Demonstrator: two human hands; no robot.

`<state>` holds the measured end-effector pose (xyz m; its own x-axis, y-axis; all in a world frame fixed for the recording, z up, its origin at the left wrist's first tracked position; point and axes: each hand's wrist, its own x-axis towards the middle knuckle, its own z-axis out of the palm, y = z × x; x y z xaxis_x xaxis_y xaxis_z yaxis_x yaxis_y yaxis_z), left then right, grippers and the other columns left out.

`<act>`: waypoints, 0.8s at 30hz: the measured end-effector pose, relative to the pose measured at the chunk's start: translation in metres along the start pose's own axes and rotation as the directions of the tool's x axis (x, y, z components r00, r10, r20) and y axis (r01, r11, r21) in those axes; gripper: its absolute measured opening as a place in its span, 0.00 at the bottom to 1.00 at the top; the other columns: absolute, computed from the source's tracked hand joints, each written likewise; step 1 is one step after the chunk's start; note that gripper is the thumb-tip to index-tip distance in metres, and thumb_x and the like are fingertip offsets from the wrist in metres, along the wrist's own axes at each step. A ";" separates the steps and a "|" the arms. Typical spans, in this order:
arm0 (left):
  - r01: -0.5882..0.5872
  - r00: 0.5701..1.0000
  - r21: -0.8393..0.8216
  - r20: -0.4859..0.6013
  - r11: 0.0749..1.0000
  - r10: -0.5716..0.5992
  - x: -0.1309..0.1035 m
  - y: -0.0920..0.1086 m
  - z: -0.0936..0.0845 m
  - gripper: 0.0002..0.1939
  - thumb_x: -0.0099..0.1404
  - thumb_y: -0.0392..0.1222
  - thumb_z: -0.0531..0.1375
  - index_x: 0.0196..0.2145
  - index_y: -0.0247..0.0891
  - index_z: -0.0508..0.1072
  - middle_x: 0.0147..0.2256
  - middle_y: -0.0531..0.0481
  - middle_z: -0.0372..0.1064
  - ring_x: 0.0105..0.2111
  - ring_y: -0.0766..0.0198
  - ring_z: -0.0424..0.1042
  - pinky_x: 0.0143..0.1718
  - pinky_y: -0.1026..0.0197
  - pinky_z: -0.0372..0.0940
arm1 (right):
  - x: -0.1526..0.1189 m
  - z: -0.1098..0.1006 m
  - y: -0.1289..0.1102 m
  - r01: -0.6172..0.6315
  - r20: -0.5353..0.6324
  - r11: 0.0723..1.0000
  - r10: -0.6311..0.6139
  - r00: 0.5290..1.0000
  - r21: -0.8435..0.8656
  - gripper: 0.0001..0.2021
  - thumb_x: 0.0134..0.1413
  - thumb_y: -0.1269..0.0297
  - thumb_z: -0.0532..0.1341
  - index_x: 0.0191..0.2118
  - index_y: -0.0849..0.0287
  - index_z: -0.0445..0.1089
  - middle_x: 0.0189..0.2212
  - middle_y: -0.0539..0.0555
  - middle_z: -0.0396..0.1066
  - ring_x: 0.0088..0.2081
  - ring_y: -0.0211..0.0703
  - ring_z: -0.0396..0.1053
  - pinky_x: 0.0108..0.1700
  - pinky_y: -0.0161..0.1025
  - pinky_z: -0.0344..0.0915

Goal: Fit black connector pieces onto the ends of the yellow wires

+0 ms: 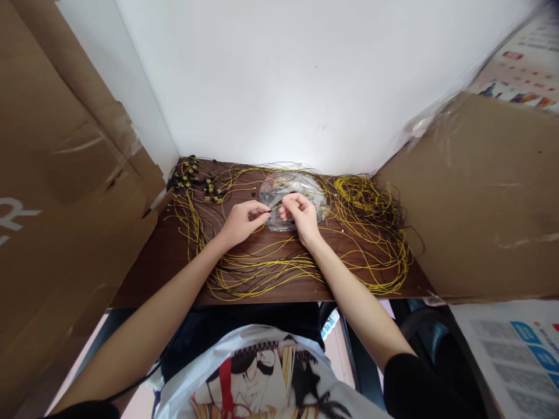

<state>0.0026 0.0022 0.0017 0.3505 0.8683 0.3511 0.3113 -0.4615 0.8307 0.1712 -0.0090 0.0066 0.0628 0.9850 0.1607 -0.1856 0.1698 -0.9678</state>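
Observation:
My left hand [247, 222] pinches a small black piece at its fingertips, over a clear plastic bag [279, 222]. Just to its right, my right hand [300, 215] has thumb and fingers closed on a thin yellow wire. The two hands are a short gap apart. Yellow and black wires [271, 269] run in loose loops round both hands on the brown table [148, 279]. At the table's back left lies a cluster of black and yellow connectors [192, 177]. A tangled coil of yellow wire [364, 195] sits at the back right.
Large cardboard sheets stand at the left [65, 174] and right [484, 198] of the table. Behind it rises a white wall [279, 81]. The table's front edge is close to my body, above a white printed cloth [257, 378] on my lap.

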 end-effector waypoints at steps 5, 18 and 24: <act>-0.018 1.000 -0.011 -0.010 1.000 0.018 0.000 -0.001 -0.001 0.12 0.58 0.44 0.59 0.35 0.33 0.75 0.31 0.47 0.70 0.30 0.65 0.68 0.28 0.66 0.63 | 0.000 0.001 0.002 -0.060 0.069 0.997 0.064 0.996 -0.056 0.17 0.36 0.53 0.69 0.32 0.58 0.70 0.21 0.47 0.70 0.22 0.33 0.65 0.24 0.31 0.62; -0.058 0.998 -0.054 0.004 0.997 0.058 0.001 -0.003 0.000 0.10 0.61 0.42 0.57 0.36 0.34 0.74 0.31 0.49 0.65 0.26 0.68 0.67 0.27 0.65 0.64 | 0.000 0.002 0.009 0.005 0.121 0.995 0.007 0.993 -0.100 0.15 0.40 0.53 0.68 0.30 0.59 0.69 0.21 0.48 0.70 0.26 0.37 0.69 0.26 0.32 0.65; -0.044 0.999 -0.152 0.013 0.987 0.047 0.001 -0.008 0.002 0.11 0.63 0.41 0.54 0.38 0.33 0.72 0.31 0.49 0.62 0.23 0.70 0.68 0.25 0.65 0.67 | 0.000 0.003 0.007 -0.023 0.077 1.000 0.023 0.997 0.001 0.19 0.41 0.49 0.66 0.31 0.57 0.63 0.23 0.48 0.72 0.26 0.37 0.71 0.26 0.32 0.66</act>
<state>0.0021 0.0065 -0.0048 0.3762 0.8432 0.3840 0.1578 -0.4667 0.8703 0.1673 -0.0072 0.0000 -0.0172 0.9881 0.1526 -0.1879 0.1467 -0.9712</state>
